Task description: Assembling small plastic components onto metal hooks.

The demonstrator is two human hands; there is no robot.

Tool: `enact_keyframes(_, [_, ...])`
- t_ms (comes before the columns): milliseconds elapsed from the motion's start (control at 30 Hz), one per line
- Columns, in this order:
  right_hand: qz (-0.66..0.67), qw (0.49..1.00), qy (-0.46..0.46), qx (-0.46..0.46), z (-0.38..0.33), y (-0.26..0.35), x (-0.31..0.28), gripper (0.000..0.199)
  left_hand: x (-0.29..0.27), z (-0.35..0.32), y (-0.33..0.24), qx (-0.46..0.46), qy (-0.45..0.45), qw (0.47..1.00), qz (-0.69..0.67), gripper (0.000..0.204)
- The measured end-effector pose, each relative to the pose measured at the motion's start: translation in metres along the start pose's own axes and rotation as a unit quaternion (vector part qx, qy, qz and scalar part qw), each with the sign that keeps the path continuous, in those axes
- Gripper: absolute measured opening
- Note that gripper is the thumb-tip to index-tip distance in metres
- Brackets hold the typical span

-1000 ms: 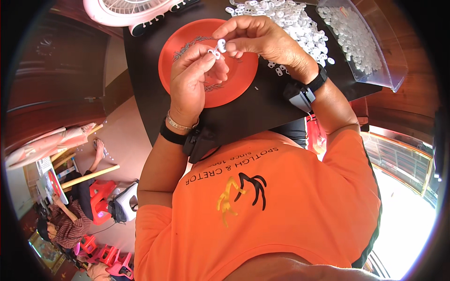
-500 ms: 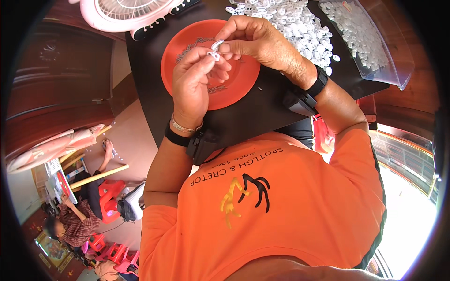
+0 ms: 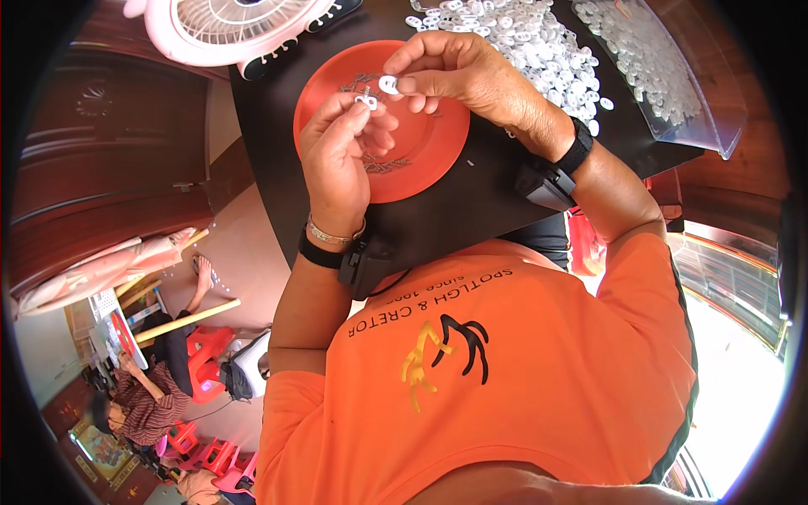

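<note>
Above a round red plate [image 3: 436, 160], my two hands are close together, each pinching a small part. My left hand [image 3: 338, 168] grips a small white plastic piece [image 3: 366, 102] between thumb and fingertips, and a thin grey screw [image 3: 367, 90] stands up from it. A white oval plastic piece with dark holes [image 3: 388, 85] is pinched by the thumb and index finger of my right hand [image 3: 475, 77]. The two pieces are a short gap apart. Grey screws [image 3: 387, 165] lie scattered on the plate, partly hidden behind my hands.
A heap of white oval pieces [image 3: 551, 71] covers the table's far right, beside a clear plastic bin [image 3: 648, 76] of similar pieces. A pink fan [image 3: 240, 34] stands at the far left. A seated person [image 3: 151, 404] works at the left, near red stools [image 3: 206, 362].
The two white pieces have moved apart, with my left hand slightly lower. A screw now shows upright at the left piece. The right piece has turned its flat face more into view.
</note>
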State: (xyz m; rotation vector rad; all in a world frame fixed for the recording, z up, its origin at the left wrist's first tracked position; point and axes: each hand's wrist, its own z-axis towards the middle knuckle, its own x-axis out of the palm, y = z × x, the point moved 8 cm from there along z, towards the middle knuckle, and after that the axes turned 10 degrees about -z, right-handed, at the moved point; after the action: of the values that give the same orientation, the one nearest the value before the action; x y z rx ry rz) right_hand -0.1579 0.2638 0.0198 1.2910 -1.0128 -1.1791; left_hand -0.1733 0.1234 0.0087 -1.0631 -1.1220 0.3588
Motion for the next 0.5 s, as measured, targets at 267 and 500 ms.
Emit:
enact_keyframes(267, [0.011, 0.999, -0.02, 0.027, -0.0033, -0.0022, -0.002, 0.02, -0.0037, 0.001, 0.0032, 0.003, -0.018, 0.992, 0.124, 0.016])
enact_keyframes(500, [0.025, 0.999, -0.002, 0.021, -0.0005, -0.004, -0.0001, 0.021, -0.005, 0.0004, 0.0034, -0.002, -0.024, 0.996, 0.089, 0.017])
